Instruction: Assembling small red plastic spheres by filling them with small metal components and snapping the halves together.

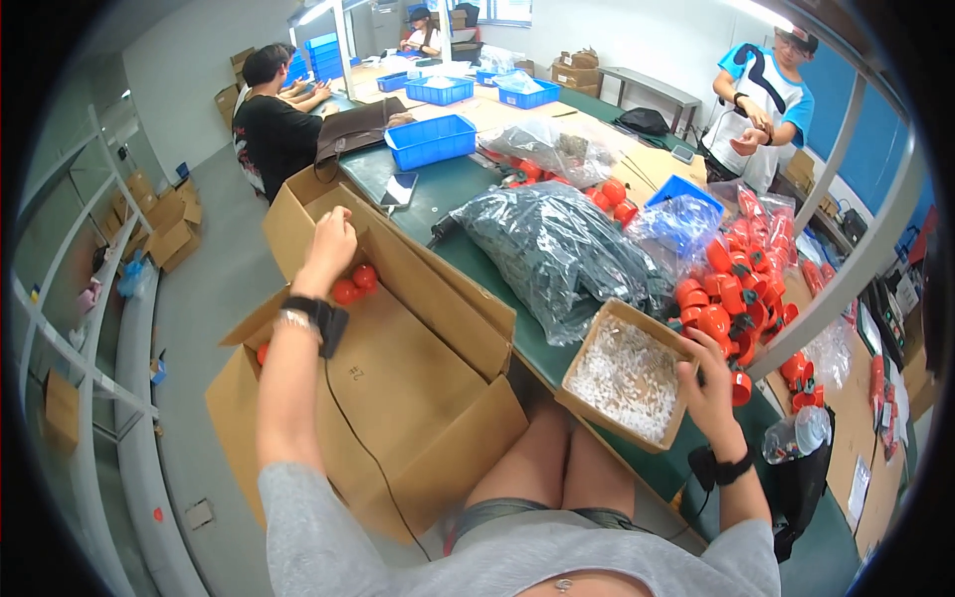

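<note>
My left hand (333, 242) is above the far left part of a large open cardboard box (398, 348), its fingers curled together; whatever they may hold is hidden. Several round red plastic parts (355, 284) lie in that box just below the hand. At the table's near edge, a small cardboard box (576, 383) contains many tiny white pieces (627, 380). My right hand (708, 386) grips the right wall of this small box, thumb at the rim. Close beyond the right hand is a heap of red cup-shaped parts (718, 318) with dark green bits.
On the green table (438, 204) a big clear bag of dark parts (557, 254) lies beyond the small box. Blue bins (433, 141) and a phone (400, 189) are farther back. A metal post (865, 254) rises at right. Other people (766, 99) sit or stand around the table.
</note>
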Action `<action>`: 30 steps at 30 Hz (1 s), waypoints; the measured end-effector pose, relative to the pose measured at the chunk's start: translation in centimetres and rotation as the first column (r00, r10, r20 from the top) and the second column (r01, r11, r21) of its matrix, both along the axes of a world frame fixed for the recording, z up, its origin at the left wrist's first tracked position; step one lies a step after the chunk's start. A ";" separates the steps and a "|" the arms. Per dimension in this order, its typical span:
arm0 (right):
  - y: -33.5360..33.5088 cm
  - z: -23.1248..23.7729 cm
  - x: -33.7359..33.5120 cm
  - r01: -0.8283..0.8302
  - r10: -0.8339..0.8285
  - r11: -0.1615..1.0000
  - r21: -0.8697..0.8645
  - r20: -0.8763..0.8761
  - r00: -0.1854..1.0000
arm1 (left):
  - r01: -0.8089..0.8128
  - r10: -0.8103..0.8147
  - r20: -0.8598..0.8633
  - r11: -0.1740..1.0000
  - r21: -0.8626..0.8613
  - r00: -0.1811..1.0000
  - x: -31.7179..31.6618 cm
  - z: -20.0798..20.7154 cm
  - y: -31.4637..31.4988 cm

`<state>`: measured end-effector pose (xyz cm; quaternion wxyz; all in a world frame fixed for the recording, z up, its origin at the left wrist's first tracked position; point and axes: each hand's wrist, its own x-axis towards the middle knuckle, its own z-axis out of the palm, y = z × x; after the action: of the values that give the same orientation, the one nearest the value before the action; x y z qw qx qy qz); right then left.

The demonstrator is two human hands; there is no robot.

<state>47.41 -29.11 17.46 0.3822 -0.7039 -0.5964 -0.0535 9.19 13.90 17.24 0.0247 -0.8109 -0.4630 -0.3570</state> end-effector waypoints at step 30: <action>-9.2 -7.9 2.7 0.405 -0.455 0.555 -0.726 0.142 0.879 | 0.127 -0.137 0.016 0.862 -0.492 0.990 8.0 3.9 17.1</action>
<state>50.12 -38.35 9.58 0.0584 -0.9217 -0.3635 0.1220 17.17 30.99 21.19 -0.2019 -0.8237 -0.4818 -0.2204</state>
